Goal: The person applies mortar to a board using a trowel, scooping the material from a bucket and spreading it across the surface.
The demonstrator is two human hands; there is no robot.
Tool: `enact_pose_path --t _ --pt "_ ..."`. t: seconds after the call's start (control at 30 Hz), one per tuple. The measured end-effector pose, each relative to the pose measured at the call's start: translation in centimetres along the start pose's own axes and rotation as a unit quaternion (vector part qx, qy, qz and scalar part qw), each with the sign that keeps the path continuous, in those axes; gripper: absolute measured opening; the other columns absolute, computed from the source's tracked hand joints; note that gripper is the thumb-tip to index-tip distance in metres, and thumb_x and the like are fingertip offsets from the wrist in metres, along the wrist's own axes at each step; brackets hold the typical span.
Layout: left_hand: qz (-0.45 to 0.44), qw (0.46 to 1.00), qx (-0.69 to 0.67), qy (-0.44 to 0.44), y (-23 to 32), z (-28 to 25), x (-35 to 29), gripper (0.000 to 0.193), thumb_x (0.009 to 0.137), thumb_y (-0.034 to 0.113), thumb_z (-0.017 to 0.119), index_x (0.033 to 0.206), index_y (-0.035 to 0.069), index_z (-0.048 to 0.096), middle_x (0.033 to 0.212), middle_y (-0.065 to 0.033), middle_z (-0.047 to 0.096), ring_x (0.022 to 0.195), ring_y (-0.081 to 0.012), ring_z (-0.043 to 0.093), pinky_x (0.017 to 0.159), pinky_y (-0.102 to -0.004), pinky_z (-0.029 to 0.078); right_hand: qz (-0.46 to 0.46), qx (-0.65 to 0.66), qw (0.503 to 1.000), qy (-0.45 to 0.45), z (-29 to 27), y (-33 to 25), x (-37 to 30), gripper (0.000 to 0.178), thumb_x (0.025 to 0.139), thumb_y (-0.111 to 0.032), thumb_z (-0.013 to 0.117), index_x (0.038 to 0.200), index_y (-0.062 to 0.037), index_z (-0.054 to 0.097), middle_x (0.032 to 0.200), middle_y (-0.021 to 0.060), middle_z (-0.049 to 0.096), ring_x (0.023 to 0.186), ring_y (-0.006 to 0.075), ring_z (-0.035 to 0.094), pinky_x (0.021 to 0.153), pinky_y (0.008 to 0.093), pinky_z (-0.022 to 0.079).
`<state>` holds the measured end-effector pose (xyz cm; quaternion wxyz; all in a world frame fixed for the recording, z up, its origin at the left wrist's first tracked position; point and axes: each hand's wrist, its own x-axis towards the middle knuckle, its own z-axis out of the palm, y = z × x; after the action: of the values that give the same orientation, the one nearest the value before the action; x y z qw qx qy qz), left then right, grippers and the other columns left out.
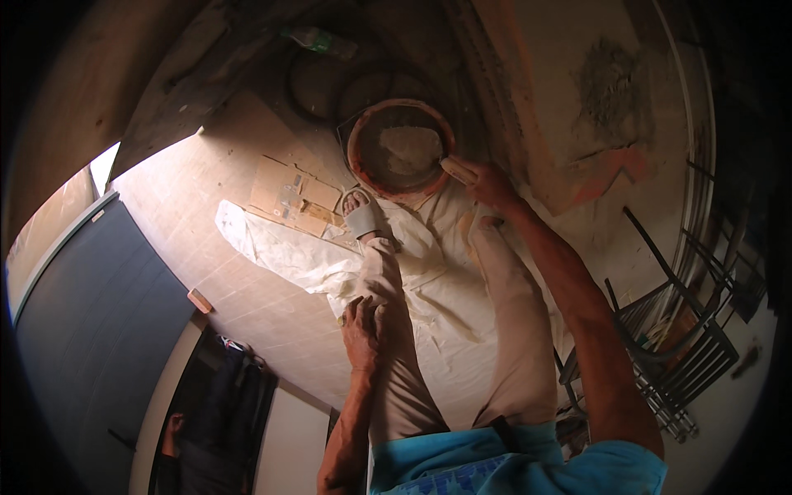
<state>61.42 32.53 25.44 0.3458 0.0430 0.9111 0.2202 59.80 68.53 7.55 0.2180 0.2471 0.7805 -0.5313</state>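
At lower centre, the left hand (361, 334) rests on the left leg (402, 359). The right arm (587, 301) extends from lower right; the right hand (492, 185), above centre, is clenched.

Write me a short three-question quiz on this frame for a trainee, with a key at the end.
1. Multiple choice: what does the left hand rest against?
A) a black chair
B) the person's left trouser leg
C) a bottle

2. True or false: the right hand holds a light brown handle near the rim of the round basin.

3. Fill in: flattened brown ____ lies to the left of the round basin.

Key: 1. B; 2. true; 3. cardboard.
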Motion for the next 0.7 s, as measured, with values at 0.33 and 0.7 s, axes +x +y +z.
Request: enact_pose_path --t 0.33,0.7 --pt "-0.002 1.0 0.006 -0.019 0.0 -0.1 -0.2 0.036 0.097 0.029 0.062 0.124 0.006 0.062 0.127 -0.018 0.059 0.118 -0.0387 0.054 0.102 -0.0459 0.042 0.007 -0.037 0.999 0.028 -0.5 -0.7 0.6 0.07 0.076 0.0 0.057 0.142 -0.0236 0.058 0.101 0.0162 0.074 0.079 0.024 0.073 0.071 0.0368 0.058" --pt "0.002 0.999 0.027 -0.023 -0.4 0.5 0.1 0.037 0.097 0.03 0.063 0.123 0.005 0.063 0.125 -0.0189 0.059 0.114 -0.0405 0.056 0.099 -0.0475 0.044 -0.032 -0.238 0.971 -0.007 -2.1 -4.6 -0.9 0.065 0.077 -0.013 0.065 0.14 -0.0257 0.059 0.109 0.0168 0.073 0.1 0.0335 0.07 0.087 0.0433 0.055"
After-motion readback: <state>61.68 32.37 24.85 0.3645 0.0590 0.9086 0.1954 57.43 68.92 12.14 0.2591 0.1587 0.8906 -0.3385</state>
